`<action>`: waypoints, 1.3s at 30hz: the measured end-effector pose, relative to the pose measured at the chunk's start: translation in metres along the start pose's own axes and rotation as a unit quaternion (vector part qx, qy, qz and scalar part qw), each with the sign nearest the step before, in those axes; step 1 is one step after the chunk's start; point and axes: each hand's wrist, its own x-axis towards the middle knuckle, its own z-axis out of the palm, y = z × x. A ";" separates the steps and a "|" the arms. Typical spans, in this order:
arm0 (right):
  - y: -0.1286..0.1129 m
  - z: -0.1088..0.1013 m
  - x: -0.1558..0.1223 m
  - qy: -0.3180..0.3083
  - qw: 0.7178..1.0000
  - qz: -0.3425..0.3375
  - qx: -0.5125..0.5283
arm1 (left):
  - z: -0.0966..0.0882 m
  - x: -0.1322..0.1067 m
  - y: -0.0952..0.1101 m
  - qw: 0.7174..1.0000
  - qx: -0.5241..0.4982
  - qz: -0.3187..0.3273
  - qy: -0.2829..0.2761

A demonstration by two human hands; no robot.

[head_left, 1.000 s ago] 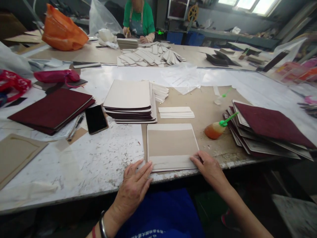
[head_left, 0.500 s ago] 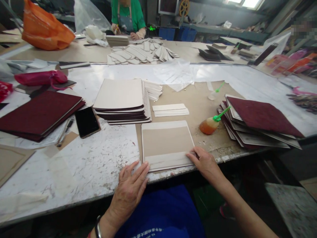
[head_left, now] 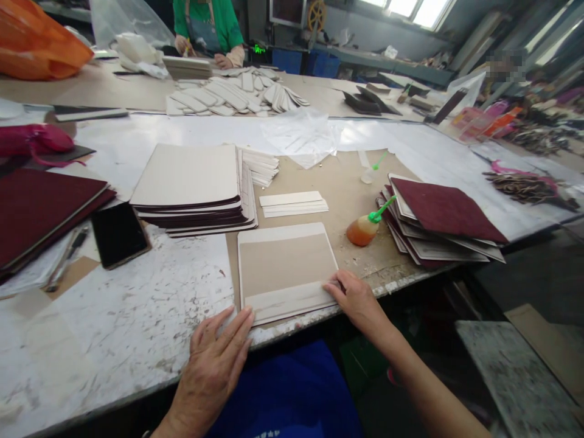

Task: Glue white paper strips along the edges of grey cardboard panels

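A flat panel, beige in the middle with pale strips along its far and near edges, lies at the table's front edge. My left hand rests at its near left corner, fingers stretched out and fingertips touching the edge. At the near right corner, my right hand pinches the panel's edge between thumb and curled fingers. Beyond the panel lie several narrow pale strips. A squeeze bottle with amber liquid and a green nozzle leans to the right of them.
A tall stack of pale panels stands behind left. Maroon panels lie at right and far left, beside a phone and a pen. Across the table, a person in green works behind a heap of pale pieces.
The view has turned to the right, so things sit farther left in the picture. Both hands keep their places at the panel's near corners.
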 end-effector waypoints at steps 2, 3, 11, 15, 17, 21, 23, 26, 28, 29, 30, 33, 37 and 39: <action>0.000 0.001 0.000 -0.002 1.000 -0.002 -0.006 | 0.000 0.000 -0.001 1.000 0.007 0.008 -0.004; 0.000 0.001 0.000 -0.003 1.000 -0.002 -0.009 | 0.001 -0.001 -0.001 1.000 0.009 0.010 -0.003; 0.000 0.003 -0.001 -0.001 1.000 -0.008 -0.030 | 0.002 0.001 -0.001 1.000 0.011 0.013 0.007; 0.001 0.005 -0.002 -0.002 0.999 -0.005 -0.040 | 0.001 0.002 -0.001 1.000 0.010 0.019 0.011; 0.003 0.006 -0.003 0.000 0.999 -0.007 -0.043 | 0.000 0.001 -0.001 1.000 0.008 0.018 0.011; 0.006 0.009 -0.004 0.019 0.999 -0.014 -0.043 | 0.000 0.001 -0.002 1.000 0.008 0.013 0.015; 0.006 0.009 -0.004 0.031 0.999 -0.018 -0.035 | 0.001 0.001 -0.002 1.000 0.010 0.015 0.014; 0.007 0.006 -0.004 0.063 0.998 -0.017 -0.004 | 0.002 0.001 -0.002 1.000 0.017 0.018 0.019; 0.009 0.001 -0.005 0.082 0.997 -0.009 0.012 | 0.002 0.000 -0.003 0.999 0.021 0.019 0.022; 0.009 -0.002 -0.007 0.086 0.996 -0.002 0.015 | 0.003 0.000 -0.004 0.999 0.023 0.020 0.024; 0.010 -0.004 -0.008 0.087 0.996 0.005 0.015 | 0.003 -0.001 -0.004 0.999 0.024 0.021 0.026; 0.013 -0.007 -0.013 0.078 0.997 0.025 0.011 | 0.004 -0.002 -0.005 0.999 0.029 0.028 0.029; 0.014 -0.004 -0.019 0.069 0.997 0.023 0.004 | 0.004 -0.002 -0.005 0.999 0.029 0.028 0.024; 0.014 -0.003 -0.021 0.073 0.997 0.021 0.004 | 0.003 -0.001 -0.004 0.999 0.018 0.018 0.024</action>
